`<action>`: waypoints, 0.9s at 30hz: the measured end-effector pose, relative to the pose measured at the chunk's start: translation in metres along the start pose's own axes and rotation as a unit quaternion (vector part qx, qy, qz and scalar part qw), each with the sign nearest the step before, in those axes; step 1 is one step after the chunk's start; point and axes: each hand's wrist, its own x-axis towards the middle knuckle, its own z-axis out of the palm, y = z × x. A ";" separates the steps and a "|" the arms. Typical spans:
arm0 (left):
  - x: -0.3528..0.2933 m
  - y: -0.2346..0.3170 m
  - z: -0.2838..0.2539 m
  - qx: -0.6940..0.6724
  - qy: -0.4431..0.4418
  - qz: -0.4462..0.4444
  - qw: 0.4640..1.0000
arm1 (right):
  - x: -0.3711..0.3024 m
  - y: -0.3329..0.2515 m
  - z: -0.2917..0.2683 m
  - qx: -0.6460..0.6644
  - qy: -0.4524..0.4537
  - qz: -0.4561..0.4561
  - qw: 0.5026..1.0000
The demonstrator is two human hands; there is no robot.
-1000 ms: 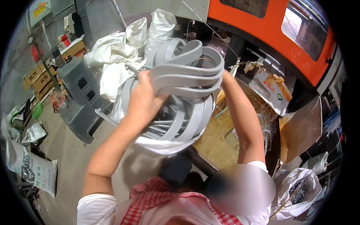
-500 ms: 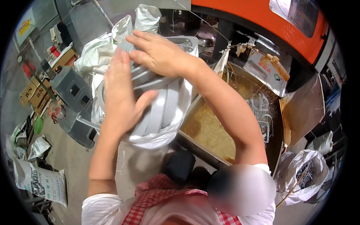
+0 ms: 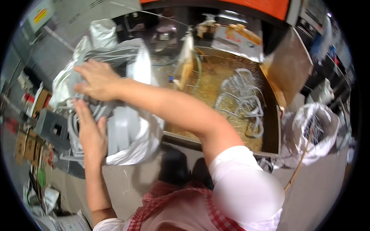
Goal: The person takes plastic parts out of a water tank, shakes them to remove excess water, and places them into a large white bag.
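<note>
A white woven sack (image 3: 144, 152) stands at the left, packed with grey plastic parts (image 3: 122, 125). Some of these are broad flat strips, others curved like handles or frames. My right hand (image 3: 101, 81) reaches across and lies over the parts on the sack's far side, fingers spread. Against the near-left parts rests my left hand (image 3: 92, 133), fingers stretched out and thumb apart. Neither hand is closed round a part. In a metal tank of yellowish water (image 3: 185, 136), right of the sack, float several translucent grey plastic frames (image 3: 246, 102).
An orange machine (image 3: 254, 7) rises behind the tank. A brown board (image 3: 287, 69) leans at the tank's right, beside a white sack of thin scraps (image 3: 304, 148) with a stick. A grey plastic stool (image 3: 52, 129) and cardboard boxes (image 3: 29, 148) stand at the left.
My view has swung right, so the sack appears further left and more of the tank shows. My hands stay at the grey parts, the left now slightly lower than the right.
</note>
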 end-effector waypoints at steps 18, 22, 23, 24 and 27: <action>-0.060 0.114 0.026 -0.374 -0.214 0.217 0.876 | -0.428 0.116 0.113 0.248 0.083 0.664 0.700; -0.074 0.171 0.160 -0.403 -0.340 0.243 0.814 | -0.534 0.110 0.144 0.251 0.116 0.753 0.597; -0.081 0.178 0.186 -0.405 -0.344 0.245 0.811 | -0.574 0.116 0.146 0.181 0.099 0.777 0.595; -0.086 0.191 0.208 -0.431 -0.377 0.239 0.785 | -0.629 0.126 0.142 0.135 0.069 0.791 0.592; -0.099 0.211 0.258 -0.475 -0.501 0.153 0.707 | -0.681 0.135 0.123 0.095 0.067 0.818 0.563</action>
